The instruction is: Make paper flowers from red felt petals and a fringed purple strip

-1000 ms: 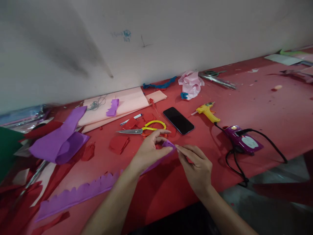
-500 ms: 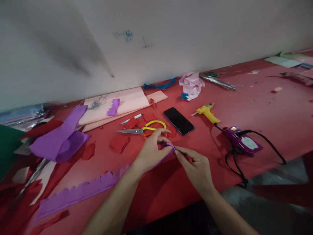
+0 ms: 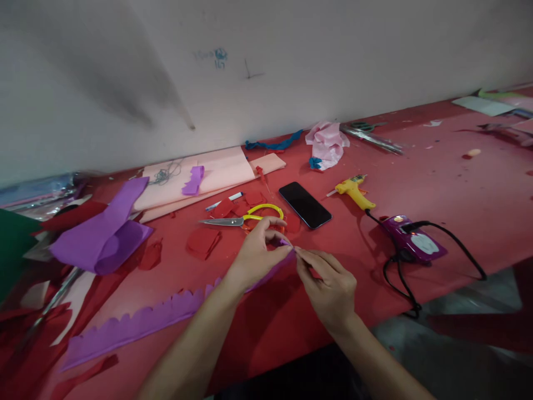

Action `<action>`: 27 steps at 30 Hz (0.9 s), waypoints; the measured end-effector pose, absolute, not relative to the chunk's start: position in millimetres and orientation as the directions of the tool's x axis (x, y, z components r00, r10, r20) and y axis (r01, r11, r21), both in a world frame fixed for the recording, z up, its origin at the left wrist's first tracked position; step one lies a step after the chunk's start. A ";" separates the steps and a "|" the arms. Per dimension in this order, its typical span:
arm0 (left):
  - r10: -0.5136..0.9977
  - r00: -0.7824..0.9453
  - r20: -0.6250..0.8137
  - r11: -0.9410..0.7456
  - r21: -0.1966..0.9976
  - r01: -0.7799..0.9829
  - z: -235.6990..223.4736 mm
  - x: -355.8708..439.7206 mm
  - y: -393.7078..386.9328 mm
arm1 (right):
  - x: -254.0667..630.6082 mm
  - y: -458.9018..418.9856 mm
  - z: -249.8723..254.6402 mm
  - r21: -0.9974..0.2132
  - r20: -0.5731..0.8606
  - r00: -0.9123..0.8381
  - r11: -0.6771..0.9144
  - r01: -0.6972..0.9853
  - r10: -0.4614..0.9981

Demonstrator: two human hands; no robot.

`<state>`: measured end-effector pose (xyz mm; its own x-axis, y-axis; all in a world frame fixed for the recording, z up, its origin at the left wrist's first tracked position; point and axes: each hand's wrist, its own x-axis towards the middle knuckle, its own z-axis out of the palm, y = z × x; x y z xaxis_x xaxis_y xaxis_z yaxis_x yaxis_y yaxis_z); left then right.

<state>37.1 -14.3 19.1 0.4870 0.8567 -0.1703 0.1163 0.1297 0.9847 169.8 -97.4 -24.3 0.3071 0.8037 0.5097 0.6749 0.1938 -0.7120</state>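
A long purple crepe-paper strip (image 3: 137,332) with a scalloped upper edge lies across the table's front left and runs under my left forearm. My left hand (image 3: 260,253) pinches its far end between thumb and fingers. Close beside it, my right hand (image 3: 327,280) closes its thumb and fingertips on the tip of the same strip. The exact fold between the fingertips is too small to make out. Just beyond my left hand lie scissors (image 3: 245,219) with yellow handles, among red paper petals (image 3: 204,243). A black phone (image 3: 305,205) rests behind my hands.
To the right, a yellow glue gun (image 3: 353,191) lies with its cord by a purple power box (image 3: 414,240). Folded peach paper (image 3: 225,166), crumpled pink paper (image 3: 327,143) and a blue strip (image 3: 275,143) sit along the wall. A purple paper roll (image 3: 100,239) lies at left.
My right hand has turned slightly and its fingertips have shifted a little left, closer to my left hand. Both hands still hold the purple strip.
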 end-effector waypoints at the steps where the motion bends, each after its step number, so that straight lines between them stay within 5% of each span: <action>1: 0.858 0.487 -0.165 0.124 0.986 0.115 19.7 36.8 -14.2 | 170.0 -97.4 -22.4 -0.740 0.481 0.314 0.187 0.646 0.818; 5: 0.840 0.526 -0.134 0.087 0.990 0.113 22.0 35.8 -13.4 | 173.3 -96.6 -13.5 -0.929 0.170 0.342 0.034 0.368 0.924; 9: 0.821 0.557 -0.126 0.087 0.992 0.096 21.7 36.4 -13.1 | 177.2 -94.3 -12.9 -0.983 -0.073 0.315 -0.122 0.139 0.946; 17: 0.769 0.574 -0.282 0.260 0.958 0.122 18.8 33.1 -12.3 | 176.1 -92.9 -23.6 -0.995 -0.087 0.380 -0.095 0.002 0.921; 27: 0.817 0.523 -0.243 0.165 0.968 0.191 23.1 40.4 -15.8 | 176.3 -95.3 -23.7 -0.990 -0.003 0.432 -0.064 0.126 0.902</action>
